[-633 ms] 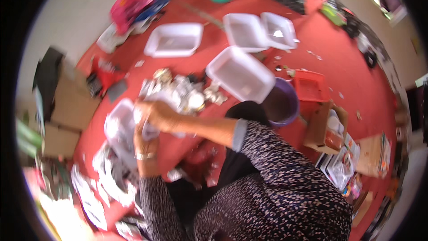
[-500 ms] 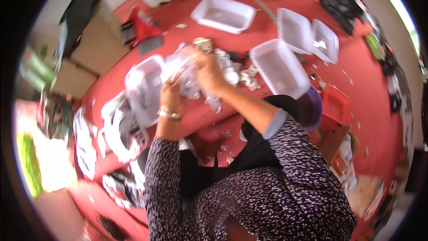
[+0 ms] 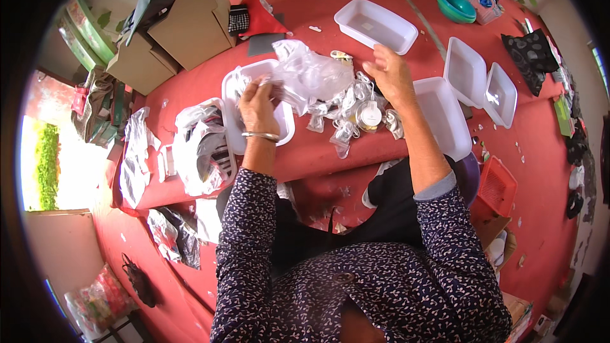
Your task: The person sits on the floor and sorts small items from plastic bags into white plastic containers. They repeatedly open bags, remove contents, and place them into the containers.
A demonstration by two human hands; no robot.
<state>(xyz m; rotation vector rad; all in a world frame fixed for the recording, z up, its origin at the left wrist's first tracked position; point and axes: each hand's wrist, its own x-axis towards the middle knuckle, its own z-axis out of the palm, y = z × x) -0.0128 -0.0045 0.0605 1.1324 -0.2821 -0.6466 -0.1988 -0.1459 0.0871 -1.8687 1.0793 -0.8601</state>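
Observation:
A clear plastic bag (image 3: 311,70) hangs crumpled from my left hand (image 3: 259,107), whose fingers pinch one end of it. That hand is above a white plastic tub (image 3: 284,128) with more clear plastic inside. My right hand (image 3: 391,76) is raised to the right of the bag, fingers apart and nothing in them. Below and between the hands lies a heap of white cables in clear wrapping, with a round white device (image 3: 368,114) among them. A small yellowish item (image 3: 342,56) sits behind the heap, partly covered by the bag.
Left of me stands a tub stuffed with plastic bags (image 3: 198,152). To the right are a large white tub (image 3: 441,117), two smaller tubs (image 3: 466,70) (image 3: 501,96) and a red basket (image 3: 497,185). Another white tub (image 3: 376,25) is farther back; cardboard boxes (image 3: 190,19) stand far left.
My right hand has let go of the bag and moved off to the right, opening. The bag now spreads rightward from my left hand. The whole view has shifted.

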